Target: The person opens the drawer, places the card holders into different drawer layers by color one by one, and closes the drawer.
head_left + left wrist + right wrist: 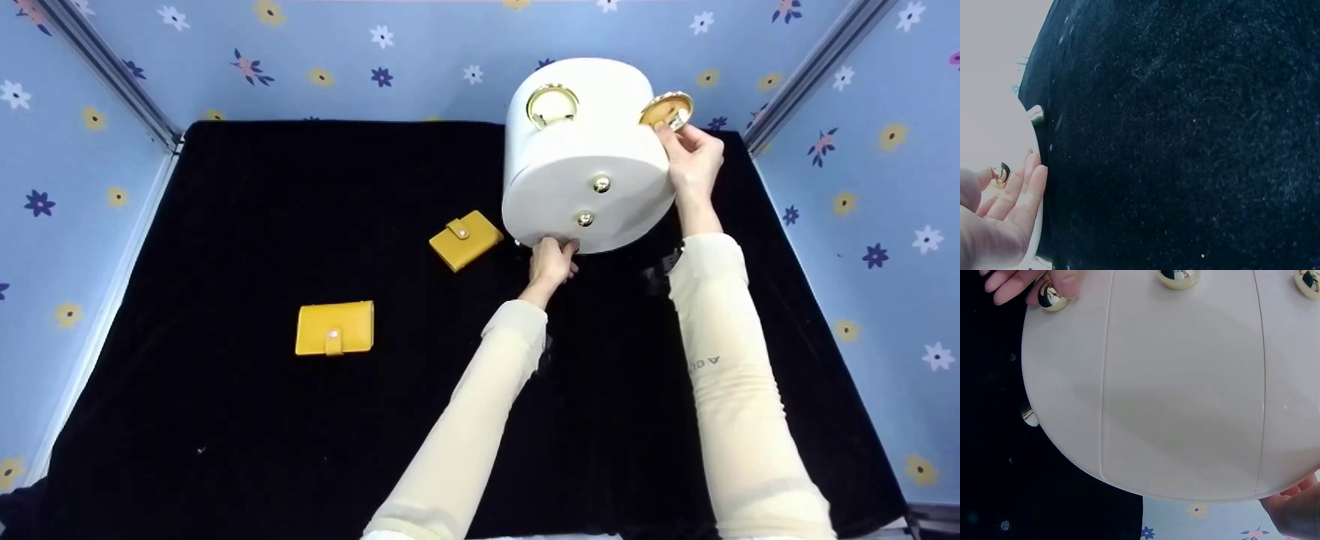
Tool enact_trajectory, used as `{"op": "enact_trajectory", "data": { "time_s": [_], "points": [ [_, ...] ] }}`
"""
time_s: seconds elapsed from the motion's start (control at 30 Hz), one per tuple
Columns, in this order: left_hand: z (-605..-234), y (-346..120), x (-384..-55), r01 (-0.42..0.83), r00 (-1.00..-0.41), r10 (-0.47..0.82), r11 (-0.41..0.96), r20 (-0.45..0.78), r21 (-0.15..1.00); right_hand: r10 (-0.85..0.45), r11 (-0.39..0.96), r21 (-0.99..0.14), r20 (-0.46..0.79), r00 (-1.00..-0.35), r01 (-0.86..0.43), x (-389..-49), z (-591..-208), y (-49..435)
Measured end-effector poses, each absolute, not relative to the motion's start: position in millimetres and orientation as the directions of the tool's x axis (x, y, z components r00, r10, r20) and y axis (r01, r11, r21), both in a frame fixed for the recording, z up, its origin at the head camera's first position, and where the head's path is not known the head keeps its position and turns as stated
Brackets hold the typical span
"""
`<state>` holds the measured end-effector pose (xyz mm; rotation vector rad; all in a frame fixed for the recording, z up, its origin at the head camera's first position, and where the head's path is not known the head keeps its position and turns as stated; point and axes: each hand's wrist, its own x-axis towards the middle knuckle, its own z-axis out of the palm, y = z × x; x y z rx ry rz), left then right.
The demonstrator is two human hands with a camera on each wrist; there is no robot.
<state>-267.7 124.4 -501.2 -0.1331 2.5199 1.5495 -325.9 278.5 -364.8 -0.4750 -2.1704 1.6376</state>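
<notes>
A white rounded box with drawers (555, 195) stands at the back right, its front showing gold knobs (601, 184). My left hand (553, 262) is at the lower front, where thumb and fingers pinch the lowest gold knob (1053, 297); in the left wrist view this knob (1000, 173) shows between them. My right hand (696, 161) pinches a gold round piece (666, 109) at the box's upper right side. A matching gold ring-shaped piece (553, 106) is on the upper left of the box. In the right wrist view, the box edge partly hides my right hand (1297, 509).
A yellow snap wallet (466, 240) lies just left of the box, and a second yellow wallet (334, 328) lies farther left and nearer. Black cloth (225, 225) covers the table. Blue flowered panels (427, 60) rise at the back and sides.
</notes>
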Motion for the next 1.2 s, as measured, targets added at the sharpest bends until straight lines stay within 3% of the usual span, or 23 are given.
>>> {"op": "enact_trajectory", "data": {
  "time_s": [0.63,1.2],
  "points": [
    [-504,124,-259,-0.16,-0.987,-0.04,0.337,-0.155,0.928,0.474,0.252,-0.968,0.113,-0.873,0.011,-327,-363,276],
    [-516,122,-227,-0.162,-0.985,0.022,0.172,-0.168,0.972,0.485,0.277,-0.961,0.117,-0.867,0.026,-327,-365,279]
  ]
}}
